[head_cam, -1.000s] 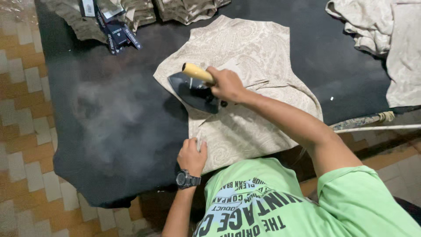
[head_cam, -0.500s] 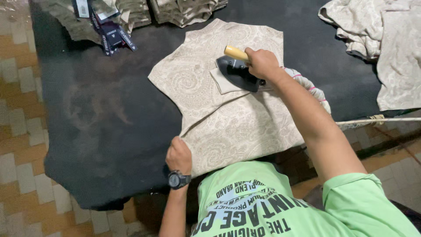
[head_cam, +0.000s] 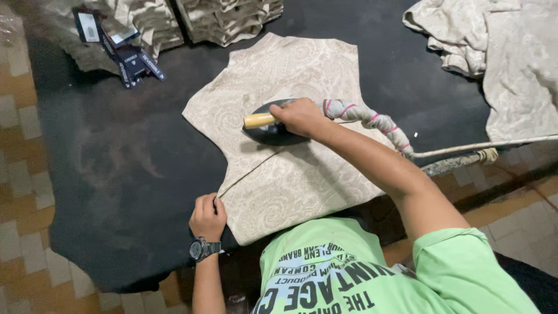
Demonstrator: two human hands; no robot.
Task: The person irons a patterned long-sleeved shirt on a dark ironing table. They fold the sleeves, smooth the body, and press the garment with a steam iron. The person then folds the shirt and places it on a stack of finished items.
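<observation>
A beige patterned fabric piece (head_cam: pixel 279 75) lies flat on the dark padded table (head_cam: pixel 110 168). My right hand (head_cam: pixel 299 116) grips the wooden handle of a black iron (head_cam: pixel 268 129) resting on the middle of the fabric. A cloth-wrapped cord (head_cam: pixel 372 123) runs from the iron off to the right. My left hand (head_cam: pixel 207 216), with a wristwatch, pinches the fabric's near left edge against the table.
Folded patterned fabric pieces (head_cam: pixel 229 17) are stacked at the table's far edge, with dark blue tags (head_cam: pixel 131 55) beside them. A heap of pale cloth (head_cam: pixel 500 52) lies at the far right. Tiled floor (head_cam: pixel 20 174) borders the table on the left.
The iron and my right hand have slid from the fabric's far right part back toward its middle. My left hand stays on the near edge.
</observation>
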